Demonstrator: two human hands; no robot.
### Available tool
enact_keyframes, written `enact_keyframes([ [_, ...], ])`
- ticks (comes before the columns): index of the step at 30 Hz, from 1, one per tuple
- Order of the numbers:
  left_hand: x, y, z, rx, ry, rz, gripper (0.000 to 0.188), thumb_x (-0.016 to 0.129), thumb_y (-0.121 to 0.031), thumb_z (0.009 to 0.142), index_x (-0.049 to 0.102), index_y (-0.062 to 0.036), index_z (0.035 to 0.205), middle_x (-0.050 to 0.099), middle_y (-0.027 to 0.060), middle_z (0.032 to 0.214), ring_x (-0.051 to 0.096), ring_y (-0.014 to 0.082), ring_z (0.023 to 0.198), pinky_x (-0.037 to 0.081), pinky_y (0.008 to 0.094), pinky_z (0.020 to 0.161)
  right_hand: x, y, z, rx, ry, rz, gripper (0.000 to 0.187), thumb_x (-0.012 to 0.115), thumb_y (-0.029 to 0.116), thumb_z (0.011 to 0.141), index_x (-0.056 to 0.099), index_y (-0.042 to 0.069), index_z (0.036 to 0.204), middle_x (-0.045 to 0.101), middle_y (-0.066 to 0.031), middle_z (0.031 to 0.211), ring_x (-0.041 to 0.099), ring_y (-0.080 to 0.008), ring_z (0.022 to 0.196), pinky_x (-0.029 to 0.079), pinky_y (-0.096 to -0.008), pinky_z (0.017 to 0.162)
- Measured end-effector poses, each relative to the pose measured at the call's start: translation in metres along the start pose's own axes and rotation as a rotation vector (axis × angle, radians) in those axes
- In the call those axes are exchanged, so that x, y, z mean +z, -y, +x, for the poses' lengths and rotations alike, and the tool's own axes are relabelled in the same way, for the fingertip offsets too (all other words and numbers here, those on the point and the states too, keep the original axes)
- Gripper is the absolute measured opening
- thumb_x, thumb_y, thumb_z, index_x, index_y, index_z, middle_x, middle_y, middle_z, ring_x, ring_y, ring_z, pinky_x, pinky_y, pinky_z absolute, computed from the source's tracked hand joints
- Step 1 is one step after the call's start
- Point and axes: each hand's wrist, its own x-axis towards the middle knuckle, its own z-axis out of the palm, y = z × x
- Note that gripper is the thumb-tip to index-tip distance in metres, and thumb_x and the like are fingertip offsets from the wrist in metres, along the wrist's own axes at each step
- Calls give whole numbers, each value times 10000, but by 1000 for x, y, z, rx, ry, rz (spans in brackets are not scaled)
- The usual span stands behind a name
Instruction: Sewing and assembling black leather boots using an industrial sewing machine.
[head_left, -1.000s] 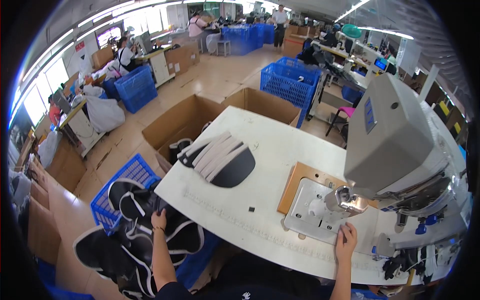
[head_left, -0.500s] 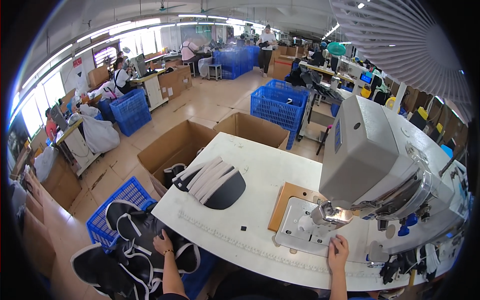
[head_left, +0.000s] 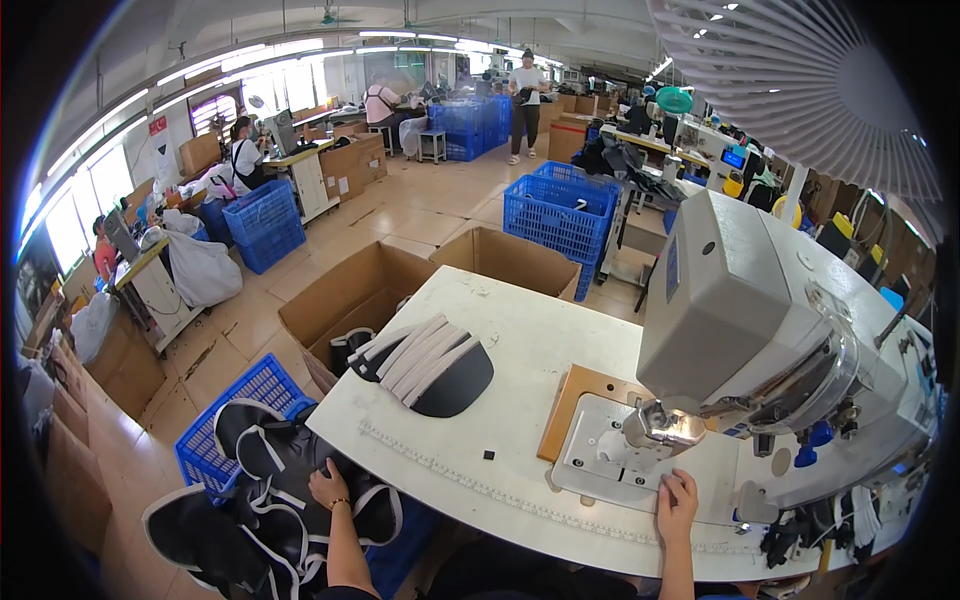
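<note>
My left hand [head_left: 328, 487] is over a heap of black, white-edged pieces [head_left: 275, 490], its fingers closed on one of them. The heap lies on and beside a blue crate [head_left: 200, 455] left of the table. My right hand [head_left: 677, 497] rests on the white table by the front corner of the sewing machine's metal plate [head_left: 590, 455]. Its fingers are loosely bent and apart, and I see nothing in them. Above that plate stands the large grey sewing machine [head_left: 715, 290]. A stack of black pieces with pale strips [head_left: 435, 365] lies at the table's far left, apart from both hands.
A small black square [head_left: 489, 455] lies near the ruler tape [head_left: 460, 483] along the table's front edge. Open cardboard boxes [head_left: 350, 290] stand beyond the table, with stacked blue crates [head_left: 560, 210] behind them. A white fan [head_left: 850, 90] hangs at the upper right. A person [head_left: 525, 100] stands far back.
My hands keep almost the same places on the black pieces and beside the plate. In the background the person on foot has come a little closer. The view has shifted slightly.
</note>
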Motion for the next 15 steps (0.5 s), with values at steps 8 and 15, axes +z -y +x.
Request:
enact_keyframes([
  [8, -2, 3, -4, 19, -22, -26, 546, 440, -472, 834, 617, 44, 814, 576, 181, 861, 532, 349, 823, 421, 431, 735, -2, 1, -1, 66, 23, 64, 145, 590, 46, 736, 631, 3, 868, 540, -140, 1033, 530, -269, 856, 418, -309, 740],
  [15, -5, 9, 0, -19, -25, 8, 560, 442, -487, 828, 627, 35, 743, 590, 192, 738, 548, 369, 740, 428, 434, 700, 9, -15, 32, 224, 127, 147, 112, 594, 53, 737, 624, -10, 824, 582, -125, 835, 533, -182, 655, 428, -267, 596],
])
